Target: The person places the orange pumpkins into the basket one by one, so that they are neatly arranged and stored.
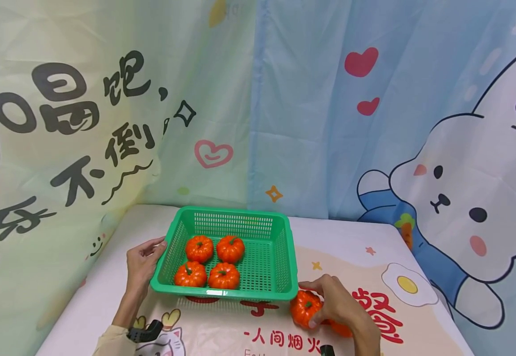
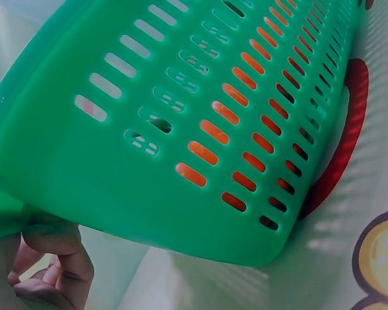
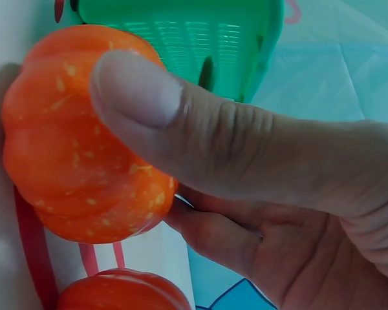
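A green plastic basket (image 1: 258,295) with slotted walls stands on the table, several small orange pumpkins (image 1: 199,248) grouped in its left part. My left hand (image 1: 141,267) grips the basket's rim at the left side, thumb and curled fingers on the edge; the left wrist view shows the basket (image 2: 116,194) close up. Beside the basket's front right corner, my right hand (image 1: 335,302) holds another pumpkin (image 1: 304,307) between thumb and fingers. In the right wrist view the thumb lies across that pumpkin (image 3: 71,148). A further pumpkin (image 1: 341,328) is partly hidden under the right hand.
A printed cloth with red characters (image 1: 280,339) and a fried-egg picture (image 1: 408,285) covers the table. Behind it hangs a curtain (image 1: 298,123) with hearts and a cartoon rabbit. Another pumpkin (image 3: 123,294) shows at the bottom of the right wrist view.
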`<action>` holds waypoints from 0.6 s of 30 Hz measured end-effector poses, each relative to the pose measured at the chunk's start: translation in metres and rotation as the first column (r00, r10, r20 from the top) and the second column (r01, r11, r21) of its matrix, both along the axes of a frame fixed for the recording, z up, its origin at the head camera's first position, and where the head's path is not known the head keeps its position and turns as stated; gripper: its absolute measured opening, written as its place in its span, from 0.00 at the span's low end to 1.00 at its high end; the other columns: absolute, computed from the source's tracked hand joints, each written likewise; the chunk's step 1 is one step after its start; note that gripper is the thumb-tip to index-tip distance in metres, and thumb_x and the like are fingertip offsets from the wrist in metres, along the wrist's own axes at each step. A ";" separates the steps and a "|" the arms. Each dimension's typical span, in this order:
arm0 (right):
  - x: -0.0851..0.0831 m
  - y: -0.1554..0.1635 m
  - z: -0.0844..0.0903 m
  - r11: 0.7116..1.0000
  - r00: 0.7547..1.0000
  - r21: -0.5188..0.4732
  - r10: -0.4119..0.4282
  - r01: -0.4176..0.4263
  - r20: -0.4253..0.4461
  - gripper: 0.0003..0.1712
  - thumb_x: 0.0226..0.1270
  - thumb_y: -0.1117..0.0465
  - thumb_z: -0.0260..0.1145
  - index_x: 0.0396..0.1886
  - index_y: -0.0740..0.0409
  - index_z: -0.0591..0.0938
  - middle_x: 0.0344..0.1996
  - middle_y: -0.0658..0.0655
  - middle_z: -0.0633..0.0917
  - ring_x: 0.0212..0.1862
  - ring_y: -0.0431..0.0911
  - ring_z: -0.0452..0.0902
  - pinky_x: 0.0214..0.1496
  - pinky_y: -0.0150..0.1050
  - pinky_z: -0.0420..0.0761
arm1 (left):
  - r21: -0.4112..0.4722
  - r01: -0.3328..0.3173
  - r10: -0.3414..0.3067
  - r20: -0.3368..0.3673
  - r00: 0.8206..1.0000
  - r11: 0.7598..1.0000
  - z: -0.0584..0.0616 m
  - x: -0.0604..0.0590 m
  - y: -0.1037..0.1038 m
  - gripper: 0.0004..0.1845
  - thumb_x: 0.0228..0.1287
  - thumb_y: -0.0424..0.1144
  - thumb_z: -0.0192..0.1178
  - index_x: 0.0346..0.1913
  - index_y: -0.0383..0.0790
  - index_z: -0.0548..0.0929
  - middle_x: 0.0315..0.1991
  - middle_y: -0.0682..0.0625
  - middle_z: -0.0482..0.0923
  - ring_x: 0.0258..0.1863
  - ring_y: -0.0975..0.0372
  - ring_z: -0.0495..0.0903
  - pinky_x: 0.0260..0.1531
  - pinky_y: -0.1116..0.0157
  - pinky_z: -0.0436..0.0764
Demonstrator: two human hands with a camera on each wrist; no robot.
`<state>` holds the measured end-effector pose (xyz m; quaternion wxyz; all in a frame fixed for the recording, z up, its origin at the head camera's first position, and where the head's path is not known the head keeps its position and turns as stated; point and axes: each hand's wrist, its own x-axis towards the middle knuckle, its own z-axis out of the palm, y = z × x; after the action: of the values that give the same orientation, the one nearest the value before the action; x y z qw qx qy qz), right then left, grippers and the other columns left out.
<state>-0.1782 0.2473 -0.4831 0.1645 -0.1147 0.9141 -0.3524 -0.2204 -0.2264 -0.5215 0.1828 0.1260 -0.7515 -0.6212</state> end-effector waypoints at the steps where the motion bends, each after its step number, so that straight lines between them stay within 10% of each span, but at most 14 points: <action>1: 0.000 0.000 -0.001 1.000 1.000 0.002 0.004 -0.004 0.000 0.44 0.43 0.67 0.92 0.67 0.52 0.89 0.59 0.58 0.92 0.65 0.59 0.83 0.71 0.69 0.78 | -0.001 0.000 0.000 0.000 1.000 1.000 0.000 0.000 0.000 0.18 0.76 0.39 0.70 0.60 0.29 0.90 0.37 0.54 0.91 0.31 0.73 0.83 0.30 0.74 0.84; 7: 0.000 0.001 -0.004 0.999 0.999 -0.009 0.042 -0.042 -0.002 0.44 0.44 0.69 0.91 0.66 0.56 0.88 0.56 0.56 0.93 0.57 0.51 0.83 0.66 0.60 0.86 | -0.004 0.002 -0.002 0.006 1.000 1.000 0.000 0.000 0.000 0.19 0.77 0.39 0.70 0.61 0.30 0.89 0.43 0.44 0.92 0.31 0.73 0.83 0.31 0.74 0.84; 18: 0.000 -0.001 -0.007 1.000 1.000 0.000 0.019 -0.019 0.005 0.44 0.44 0.70 0.91 0.66 0.60 0.87 0.56 0.57 0.93 0.57 0.50 0.83 0.67 0.60 0.85 | 0.008 0.005 -0.005 0.008 1.000 1.000 0.000 0.000 -0.001 0.19 0.76 0.40 0.71 0.61 0.30 0.89 0.35 0.59 0.90 0.30 0.72 0.83 0.30 0.74 0.84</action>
<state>-0.1786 0.2465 -0.4904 0.1703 -0.1223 0.9125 -0.3513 -0.2207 -0.2269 -0.5217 0.1775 0.1272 -0.7501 -0.6242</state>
